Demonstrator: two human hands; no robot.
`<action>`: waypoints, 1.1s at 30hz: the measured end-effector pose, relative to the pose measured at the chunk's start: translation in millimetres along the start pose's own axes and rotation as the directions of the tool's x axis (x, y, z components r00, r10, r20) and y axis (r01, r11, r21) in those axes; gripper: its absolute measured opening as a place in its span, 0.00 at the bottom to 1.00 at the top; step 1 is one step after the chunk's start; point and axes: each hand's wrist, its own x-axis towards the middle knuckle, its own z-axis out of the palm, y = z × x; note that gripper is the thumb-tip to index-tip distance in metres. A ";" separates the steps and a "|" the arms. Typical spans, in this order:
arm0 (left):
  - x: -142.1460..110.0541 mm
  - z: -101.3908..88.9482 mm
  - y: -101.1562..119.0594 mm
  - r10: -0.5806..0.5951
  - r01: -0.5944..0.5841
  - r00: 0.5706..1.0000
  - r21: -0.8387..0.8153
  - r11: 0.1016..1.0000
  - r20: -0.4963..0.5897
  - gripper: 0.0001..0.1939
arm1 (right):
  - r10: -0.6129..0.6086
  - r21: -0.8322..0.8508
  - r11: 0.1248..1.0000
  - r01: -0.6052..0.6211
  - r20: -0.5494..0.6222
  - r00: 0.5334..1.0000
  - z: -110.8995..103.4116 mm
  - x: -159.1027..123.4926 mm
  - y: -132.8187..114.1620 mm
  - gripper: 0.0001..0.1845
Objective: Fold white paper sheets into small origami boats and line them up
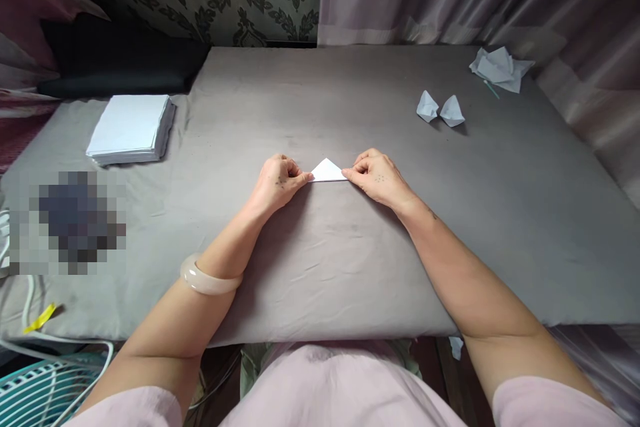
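Between my two hands is a small white sheet of paper (327, 171), folded into a triangle with its point facing away from me and its long edge toward me. My left hand (283, 181) pinches the left corner between thumb and curled fingers. The right corner is pinched the same way by my right hand (379, 177). The paper is at the grey cloth surface, and both wrists reach in from the near edge. A pale bangle (210, 277) is around my left forearm.
A stack of white paper (131, 127) lies at the left, before a black folded cloth (125, 60). Two folded paper shapes (427, 107) stand at right, with a loose paper pile (501, 69) behind. A white cable (65, 339) and teal basket (47, 390) are at lower left.
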 end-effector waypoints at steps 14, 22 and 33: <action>-11.9 9.8 10.0 0.495 -0.504 0.854 0.489 0.712 0.158 0.14 | -0.210 -0.177 0.963 0.201 -0.035 0.977 0.4 -6.6 0.3 0.04; -43.9 40.1 29.6 0.413 -0.405 0.895 0.692 0.598 0.167 0.21 | -0.406 -0.402 0.802 0.441 0.174 0.897 26.3 -48.4 -43.2 0.19; -45.7 26.3 17.6 0.353 -0.371 0.921 0.654 0.660 0.167 0.19 | -0.278 -0.524 0.811 0.260 0.046 0.959 21.6 -54.2 -37.1 0.18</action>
